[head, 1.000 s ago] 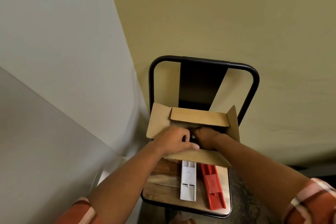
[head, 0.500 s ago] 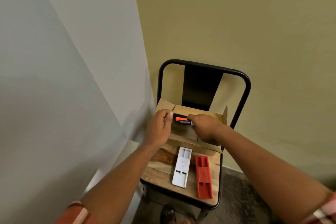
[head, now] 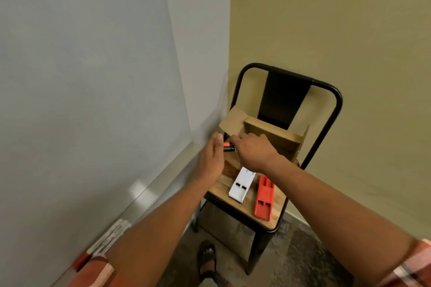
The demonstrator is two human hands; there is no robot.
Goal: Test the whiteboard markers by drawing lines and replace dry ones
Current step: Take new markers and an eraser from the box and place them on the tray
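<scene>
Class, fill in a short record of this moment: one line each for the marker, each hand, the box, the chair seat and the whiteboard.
marker: red and black marker, held between both hands, in front of the box
right hand: right hand grips the marker
left hand: left hand at the marker's other end, thumb up; grip cannot be told
box: open cardboard box at the back of the chair seat
chair seat: wooden seat carries a white holder and a red holder, side by side
whiteboard: whiteboard on the left, no lines visible
</scene>
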